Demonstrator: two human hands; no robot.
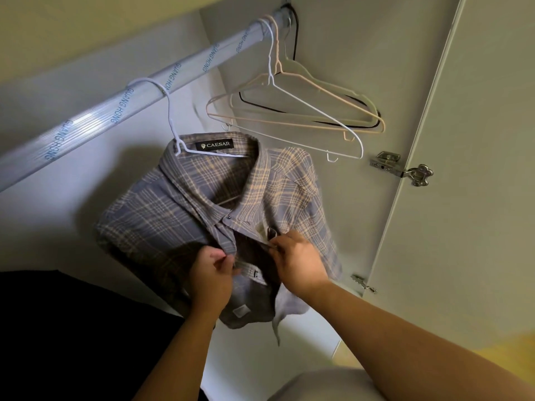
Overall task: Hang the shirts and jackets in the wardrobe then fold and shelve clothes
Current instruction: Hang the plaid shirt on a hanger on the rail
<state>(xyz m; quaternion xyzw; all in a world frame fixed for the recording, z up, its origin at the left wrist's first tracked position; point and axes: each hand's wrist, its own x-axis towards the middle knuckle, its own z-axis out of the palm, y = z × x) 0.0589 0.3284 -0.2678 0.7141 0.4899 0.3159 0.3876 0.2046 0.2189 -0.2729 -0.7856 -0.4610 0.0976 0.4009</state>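
Grey-blue plaid shirt [162, 221]: hangs on a white wire hanger [172, 131] from the wardrobe rail [95, 111]; tan checks, black collar label, front open below the collar snap.
Key relation: the open front runs 12 to 6 o'clock between the hands, buttoned edge toward 9, facing edge toward 3, both hands about equally near.
Left grip [210, 277]: narrow, pinching the button strip.
Right grip [298, 263]: narrow, pinching the opposite front edge.
Likely step: bringing the edges together to fasten a button.
Spare hangers [289, 124]: on the rail at 1 o'clock of the shirt.
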